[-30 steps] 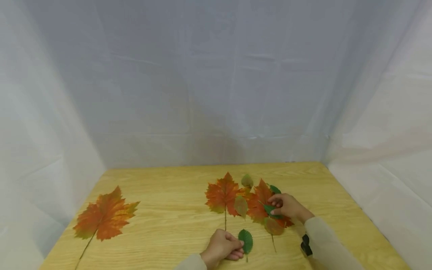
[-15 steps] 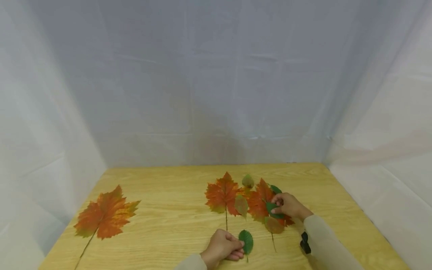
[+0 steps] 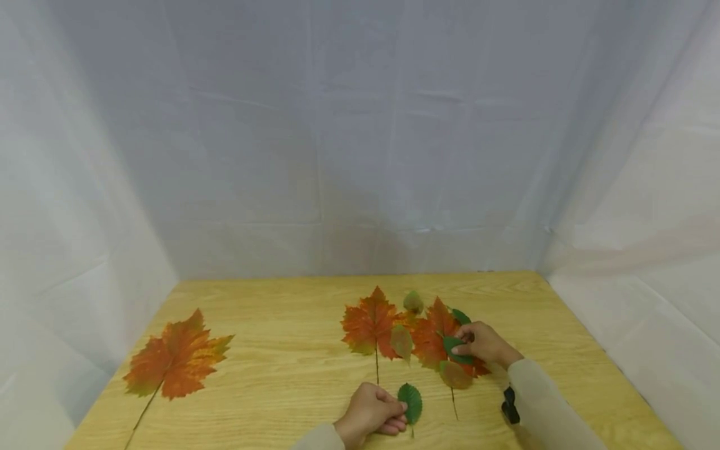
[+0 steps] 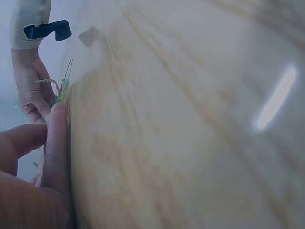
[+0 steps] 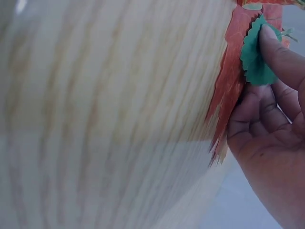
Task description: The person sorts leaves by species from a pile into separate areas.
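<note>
My left hand [image 3: 375, 409] rests low on the table and pinches the left edge of a serrated green leaf [image 3: 412, 401], whose stem points toward me. Farther right, my right hand [image 3: 480, 342] pinches a second green leaf [image 5: 257, 55] between thumb and fingers, just over a red-orange maple leaf [image 3: 430, 347]. Part of that maple leaf is hidden by the hand. Beyond the right fingers a third green leaf [image 3: 460, 316] shows. A brownish-green leaf [image 3: 455, 375] overlaps the maple leaf's lower edge. In the left wrist view my fingers mostly hide the held leaf.
Another maple leaf [image 3: 371, 322] with a long stem lies left of the first, with small brownish-green leaves [image 3: 402, 342] [image 3: 413, 302] nearby. A separate maple leaf [image 3: 175, 359] lies at the table's left. Pale sheeting [image 3: 349, 156] surrounds the wooden table [image 3: 270, 350].
The green leaf in my right hand has shifted slightly to the right and turned a little over the maple leaf. My left hand has stayed in place with its leaf.
</note>
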The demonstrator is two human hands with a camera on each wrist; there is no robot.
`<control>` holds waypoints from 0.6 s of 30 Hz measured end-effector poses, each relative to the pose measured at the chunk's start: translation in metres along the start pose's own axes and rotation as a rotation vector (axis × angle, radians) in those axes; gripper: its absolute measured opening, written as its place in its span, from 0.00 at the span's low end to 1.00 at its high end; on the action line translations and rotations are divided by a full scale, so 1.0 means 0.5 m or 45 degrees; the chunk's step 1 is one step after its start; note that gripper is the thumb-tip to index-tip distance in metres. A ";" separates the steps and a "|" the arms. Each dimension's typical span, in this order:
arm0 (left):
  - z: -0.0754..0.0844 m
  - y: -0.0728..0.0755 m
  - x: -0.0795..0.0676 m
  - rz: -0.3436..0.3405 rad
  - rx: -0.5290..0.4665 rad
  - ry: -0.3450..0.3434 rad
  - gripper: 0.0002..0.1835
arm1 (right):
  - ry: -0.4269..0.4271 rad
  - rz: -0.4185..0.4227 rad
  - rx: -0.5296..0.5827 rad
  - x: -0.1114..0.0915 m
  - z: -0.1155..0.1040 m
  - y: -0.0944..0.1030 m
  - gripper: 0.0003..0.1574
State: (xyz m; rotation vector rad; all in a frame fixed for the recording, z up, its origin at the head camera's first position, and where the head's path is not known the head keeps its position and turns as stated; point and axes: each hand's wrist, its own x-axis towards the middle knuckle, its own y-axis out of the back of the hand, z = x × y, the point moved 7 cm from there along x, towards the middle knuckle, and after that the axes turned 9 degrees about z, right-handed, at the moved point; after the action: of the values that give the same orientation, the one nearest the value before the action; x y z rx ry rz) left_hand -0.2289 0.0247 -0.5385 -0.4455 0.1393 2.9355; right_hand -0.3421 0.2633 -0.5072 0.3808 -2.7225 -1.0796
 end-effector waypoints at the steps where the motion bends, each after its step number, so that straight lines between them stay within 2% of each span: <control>1: 0.000 -0.001 -0.001 0.000 0.003 0.004 0.05 | 0.006 0.005 0.001 -0.001 0.000 0.002 0.10; 9: 0.003 -0.004 -0.005 -0.013 -0.012 0.005 0.06 | 0.015 0.052 0.056 -0.009 -0.007 0.028 0.11; 14: 0.005 -0.004 -0.006 -0.017 -0.008 0.008 0.06 | -0.015 0.110 0.192 -0.030 -0.035 0.050 0.08; 18: 0.008 -0.003 -0.008 -0.015 -0.010 0.005 0.06 | 0.021 0.167 0.209 -0.050 -0.061 0.059 0.05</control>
State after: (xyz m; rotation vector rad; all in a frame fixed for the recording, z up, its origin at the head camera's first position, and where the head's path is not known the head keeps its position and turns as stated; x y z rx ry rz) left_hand -0.2261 0.0260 -0.5335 -0.4522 0.1251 2.9246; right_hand -0.3153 0.2719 -0.4669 0.2295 -2.7851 -0.8198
